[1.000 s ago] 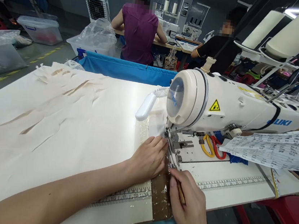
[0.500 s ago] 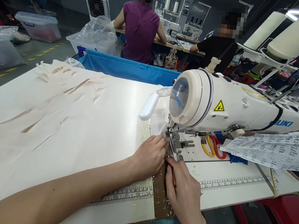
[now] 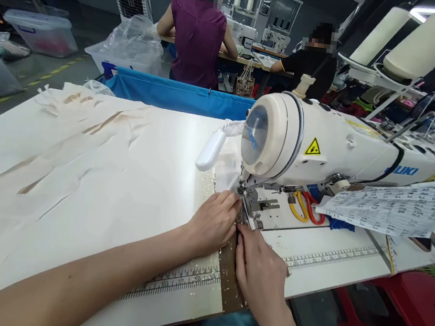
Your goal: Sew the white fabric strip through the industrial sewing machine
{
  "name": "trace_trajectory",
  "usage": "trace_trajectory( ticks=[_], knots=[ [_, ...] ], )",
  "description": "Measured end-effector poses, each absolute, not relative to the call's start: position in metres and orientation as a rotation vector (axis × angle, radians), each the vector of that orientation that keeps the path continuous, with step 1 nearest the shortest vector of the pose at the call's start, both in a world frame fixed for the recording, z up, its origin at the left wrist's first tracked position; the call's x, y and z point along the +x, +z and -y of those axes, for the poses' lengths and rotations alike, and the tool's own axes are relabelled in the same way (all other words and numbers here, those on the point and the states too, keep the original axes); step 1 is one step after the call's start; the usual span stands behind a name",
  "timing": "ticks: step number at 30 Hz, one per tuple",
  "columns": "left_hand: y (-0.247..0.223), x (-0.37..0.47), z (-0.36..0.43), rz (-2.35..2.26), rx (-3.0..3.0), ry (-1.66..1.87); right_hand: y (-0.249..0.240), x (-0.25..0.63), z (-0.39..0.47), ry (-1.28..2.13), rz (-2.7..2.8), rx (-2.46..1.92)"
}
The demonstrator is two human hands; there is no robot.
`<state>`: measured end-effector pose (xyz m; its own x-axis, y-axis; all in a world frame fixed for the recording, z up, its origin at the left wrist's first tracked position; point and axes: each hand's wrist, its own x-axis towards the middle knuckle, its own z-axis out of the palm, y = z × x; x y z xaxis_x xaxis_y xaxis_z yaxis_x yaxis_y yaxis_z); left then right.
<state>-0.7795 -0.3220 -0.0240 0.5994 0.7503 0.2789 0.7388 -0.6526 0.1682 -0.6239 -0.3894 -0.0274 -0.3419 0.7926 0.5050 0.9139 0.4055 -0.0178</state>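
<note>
A white sewing machine (image 3: 295,141) stands in front of me, its presser foot and needle area low at the left end of its head. My left hand (image 3: 213,222) is closed, fingertips curled down beside the needle area; whatever they pinch is hidden. Just below and to the right, my right hand (image 3: 262,264) is also closed, thumb and forefinger together near a metal guide. What it grips, if anything, does not show. Sheer white fabric (image 3: 229,168) lies behind the presser foot. Under both hands runs a brown strip (image 3: 231,281) on the table edge, flecked with white bits.
Pale fabric pieces (image 3: 66,134) spread over the left of the white table. Yellow-and-red scissors (image 3: 307,208) lie beneath the machine arm, near a written paper sheet (image 3: 394,206). A red stool (image 3: 397,312) stands at right. Two people sit working beyond a blue cloth bin (image 3: 178,93).
The view has shifted slightly, so the scene sits a little further left and up. Both hands stay closed by the needle area; a brown sliver seen by my right fingers no longer shows.
</note>
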Motion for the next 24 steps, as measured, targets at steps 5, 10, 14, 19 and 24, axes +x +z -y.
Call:
trace_trajectory(
  ticks=[5, 10, 14, 19, 24],
  knots=[
    [-0.025, -0.783, 0.315, -1.311, 2.771, 0.561, -0.024, -0.632, 0.386, -0.518, 2.271, -1.577],
    [-0.026, -0.788, 0.309, -1.309, 2.762, 0.648, -0.021, -0.633, 0.381, -0.496, 2.297, -1.595],
    [-0.025, -0.791, 0.307, -1.373, 2.696, 0.658, -0.021, -0.614, 0.396, -0.141, 2.194, -1.369],
    [-0.021, -0.793, 0.303, -1.48, 2.605, 0.645, -0.037, -0.565, 0.451, 0.433, 1.733, -1.345],
    [-0.02, -0.793, 0.299, -1.537, 2.484, 0.456, -0.07, -0.535, 0.503, 0.839, 1.898, -1.39]
  ],
)
